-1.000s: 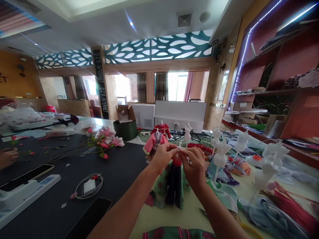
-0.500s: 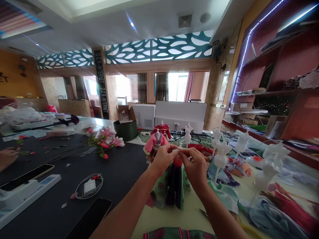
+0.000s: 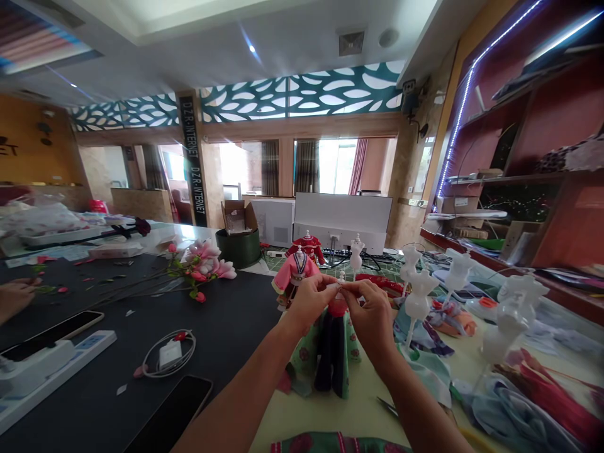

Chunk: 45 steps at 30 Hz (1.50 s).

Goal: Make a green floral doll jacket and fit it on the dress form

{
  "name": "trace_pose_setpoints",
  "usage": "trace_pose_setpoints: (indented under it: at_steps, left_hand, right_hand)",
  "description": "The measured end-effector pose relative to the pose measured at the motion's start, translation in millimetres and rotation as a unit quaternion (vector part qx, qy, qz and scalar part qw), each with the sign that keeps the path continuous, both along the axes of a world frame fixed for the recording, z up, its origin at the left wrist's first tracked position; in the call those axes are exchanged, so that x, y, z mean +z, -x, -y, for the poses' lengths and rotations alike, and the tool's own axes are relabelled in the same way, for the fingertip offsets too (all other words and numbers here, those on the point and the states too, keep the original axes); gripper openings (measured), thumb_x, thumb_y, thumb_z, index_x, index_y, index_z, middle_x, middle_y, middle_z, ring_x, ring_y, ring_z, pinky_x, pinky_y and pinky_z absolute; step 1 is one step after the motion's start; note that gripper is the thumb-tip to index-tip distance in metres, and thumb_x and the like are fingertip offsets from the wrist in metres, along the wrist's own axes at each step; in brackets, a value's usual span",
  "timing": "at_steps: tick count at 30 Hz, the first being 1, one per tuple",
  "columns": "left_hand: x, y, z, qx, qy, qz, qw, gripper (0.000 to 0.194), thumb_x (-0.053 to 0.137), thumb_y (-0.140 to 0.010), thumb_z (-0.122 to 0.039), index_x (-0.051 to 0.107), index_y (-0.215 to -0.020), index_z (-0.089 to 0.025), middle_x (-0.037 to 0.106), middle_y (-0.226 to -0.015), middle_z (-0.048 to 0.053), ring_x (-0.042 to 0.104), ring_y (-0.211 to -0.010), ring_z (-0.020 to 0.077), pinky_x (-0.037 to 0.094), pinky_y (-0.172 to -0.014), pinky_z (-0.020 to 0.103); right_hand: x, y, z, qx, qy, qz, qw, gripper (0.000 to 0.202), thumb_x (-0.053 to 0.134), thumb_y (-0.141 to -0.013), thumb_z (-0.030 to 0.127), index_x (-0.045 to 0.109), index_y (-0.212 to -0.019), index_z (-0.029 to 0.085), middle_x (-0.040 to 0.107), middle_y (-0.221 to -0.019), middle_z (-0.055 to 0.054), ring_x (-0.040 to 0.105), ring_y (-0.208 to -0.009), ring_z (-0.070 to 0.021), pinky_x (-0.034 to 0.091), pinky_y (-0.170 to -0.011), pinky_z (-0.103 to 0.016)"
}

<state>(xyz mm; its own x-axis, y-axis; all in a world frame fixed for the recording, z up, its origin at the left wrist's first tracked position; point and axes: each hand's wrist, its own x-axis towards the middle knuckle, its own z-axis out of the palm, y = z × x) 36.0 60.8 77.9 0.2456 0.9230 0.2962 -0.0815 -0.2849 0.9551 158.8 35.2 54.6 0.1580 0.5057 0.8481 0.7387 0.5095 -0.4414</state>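
Observation:
My left hand and my right hand meet at the top of a small mannequin whose white neck knob shows just above my fingers. Both thumbs and forefingers are pinched together at the upper edge of the doll dress on it. That dress has a red top part and, below, green floral cloth with dark panels hanging down. My fingertips hide exactly what they grip. Just behind my left hand stands a mannequin in a pink doll jacket.
Bare white mannequins stand among doll clothes at right. Scissors lie by my right forearm, and a green floral cloth at the front edge. Left are a phone, a coiled cable, artificial flowers and another person's hand.
My hands stay pinched at the same spot, with only a slight shift of the fingers. The rest of the scene looks almost the same.

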Motion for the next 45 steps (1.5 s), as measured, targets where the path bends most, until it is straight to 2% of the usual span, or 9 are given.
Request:
trace_pose_setpoints:
  at_steps: [6, 13, 16, 19, 22, 24, 35, 41, 45]
  left_hand:
    - [-0.9, 0.5, 0.0, -0.003, -0.005, -0.012, 1.000, 0.023, 0.065, -0.070, -0.030, 0.063, -0.084, -0.012, 0.060, -0.074, 0.002, 0.053, -0.064, 0.0091, 0.039, -0.053, 0.018]
    - [-5.5, -2.3, -3.8, -0.002, -0.022, -0.017, 1.000, 0.026, 0.065, -0.070, -0.031, 0.063, -0.087, -0.011, 0.061, -0.078, 0.003, 0.053, -0.067, 0.0099, 0.041, -0.058, 0.019]
    - [-5.2, -3.0, -4.4, 0.002, -0.024, -0.015, 1.000, 0.025, 0.065, -0.070, -0.029, 0.063, -0.086, -0.010, 0.062, -0.078, 0.004, 0.054, -0.067, 0.0106, 0.042, -0.059, 0.020]
    - [-3.6, -3.0, -2.7, 0.002, -0.015, -0.014, 1.000, 0.024, 0.064, -0.070, -0.028, 0.063, -0.085, -0.011, 0.062, -0.076, 0.004, 0.054, -0.065, 0.0102, 0.041, -0.055, 0.019]
    - [-3.5, -3.2, -1.8, 0.013, -0.019, -0.017, 1.000, 0.023, 0.064, -0.069, -0.027, 0.063, -0.086, -0.011, 0.061, -0.074, 0.003, 0.053, -0.063, 0.0098, 0.040, -0.052, 0.018]
    - [-4.8, -3.9, -2.8, 0.022, -0.028, -0.019, 0.999, 0.023, 0.063, -0.069, -0.027, 0.064, -0.086, -0.011, 0.061, -0.074, 0.003, 0.053, -0.064, 0.0100, 0.040, -0.052, 0.018]
    - [-8.2, -4.0, -6.2, 0.015, -0.048, -0.030, 0.998, 0.021, 0.062, -0.070, -0.027, 0.064, -0.086, -0.013, 0.061, -0.074, 0.002, 0.051, -0.060, 0.0082, 0.039, -0.051, 0.017]
    - [-3.7, -0.1, -0.6, -0.003, -0.025, -0.002, 1.000, 0.023, 0.063, -0.072, -0.026, 0.063, -0.090, -0.013, 0.063, -0.083, 0.005, 0.056, -0.069, 0.0102, 0.044, -0.057, 0.018]
    - [-4.6, 1.0, 0.2, -0.003, -0.048, -0.020, 0.999, 0.026, 0.064, -0.071, -0.026, 0.063, -0.094, -0.013, 0.065, -0.088, 0.006, 0.058, -0.074, 0.0120, 0.046, -0.061, 0.019]
  right_hand:
    - [0.7, -2.0, -1.8, 0.009, 0.041, -0.058, 0.997, 0.012, 0.058, -0.077, 0.028, 0.064, -0.074, 0.019, 0.065, -0.071, -0.002, 0.057, -0.069, -0.0190, 0.041, -0.069, -0.032]
    - [1.0, -5.7, -4.4, 0.045, 0.054, -0.073, 0.995, 0.012, 0.056, -0.075, 0.027, 0.065, -0.073, 0.019, 0.064, -0.071, -0.002, 0.056, -0.067, -0.0179, 0.042, -0.069, -0.032]
    - [0.8, -7.6, -7.3, 0.049, 0.055, -0.106, 0.992, 0.013, 0.060, -0.072, 0.031, 0.065, -0.073, 0.019, 0.064, -0.078, -0.005, 0.057, -0.077, -0.0210, 0.043, -0.075, -0.035]
    - [0.0, -10.3, -12.1, 0.092, 0.102, -0.178, 0.974, 0.023, 0.067, -0.066, 0.034, 0.066, -0.082, 0.017, 0.065, -0.090, -0.008, 0.058, -0.089, -0.0256, 0.043, -0.080, -0.038]
    - [-1.9, -12.5, -16.4, 0.148, 0.159, -0.211, 0.953, 0.031, 0.066, -0.068, 0.040, 0.068, -0.086, 0.015, 0.068, -0.084, -0.009, 0.062, -0.078, -0.0247, 0.048, -0.069, -0.035]
    - [-3.4, -13.5, -18.3, 0.162, 0.171, -0.216, 0.948, 0.033, 0.065, -0.070, 0.042, 0.068, -0.085, 0.014, 0.069, -0.080, -0.009, 0.063, -0.073, -0.0238, 0.049, -0.063, -0.034]
    - [-7.4, -16.2, -16.6, 0.180, 0.164, -0.226, 0.943, 0.032, 0.066, -0.070, 0.042, 0.069, -0.087, 0.015, 0.070, -0.086, -0.010, 0.064, -0.082, -0.0271, 0.050, -0.070, -0.037]
    - [-10.7, -15.8, -15.4, 0.196, 0.153, -0.216, 0.944, 0.033, 0.065, -0.071, 0.040, 0.069, -0.093, 0.016, 0.070, -0.092, -0.009, 0.063, -0.087, -0.0269, 0.050, -0.073, -0.037]
    - [-13.4, -13.9, -15.8, 0.186, 0.147, -0.213, 0.948, 0.032, 0.065, -0.072, 0.038, 0.067, -0.094, 0.016, 0.069, -0.092, -0.009, 0.063, -0.087, -0.0263, 0.049, -0.073, -0.037]
